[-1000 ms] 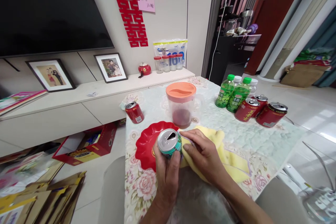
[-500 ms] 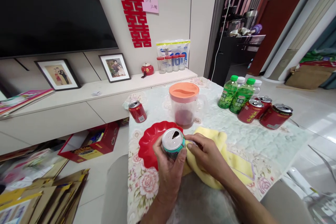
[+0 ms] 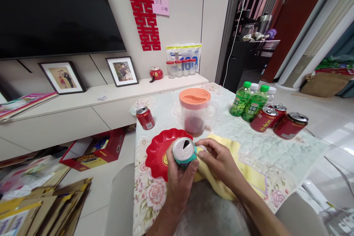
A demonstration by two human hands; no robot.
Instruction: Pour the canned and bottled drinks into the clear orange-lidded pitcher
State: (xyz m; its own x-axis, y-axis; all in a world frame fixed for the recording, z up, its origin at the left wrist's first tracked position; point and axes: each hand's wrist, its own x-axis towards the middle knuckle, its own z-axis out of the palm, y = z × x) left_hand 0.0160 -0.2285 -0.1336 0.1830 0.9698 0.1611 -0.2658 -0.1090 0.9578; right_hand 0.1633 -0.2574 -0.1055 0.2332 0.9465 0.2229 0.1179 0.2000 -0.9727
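My left hand is wrapped round a teal drink can with a silver top and an open mouth hole. The can is held up over the near edge of a red scalloped plate. Just right of the can, my right hand pinches a fold of a yellow cloth, its fingertips close to the can's side. The rest of the cloth drapes down and spreads rightward over the table. Behind the plate stands a clear pitcher with an orange lid and some dark contents.
A red can stands at the table's left edge. On the right are green-capped bottles and several red cans. The flowered tablecloth covers the table; a low cabinet runs behind it. Flattened cardboard lies at lower left.
The teal can and both hands have shifted very slightly, with the can a little lower and to the right in view. My grip on the can and the cloth stays the same.
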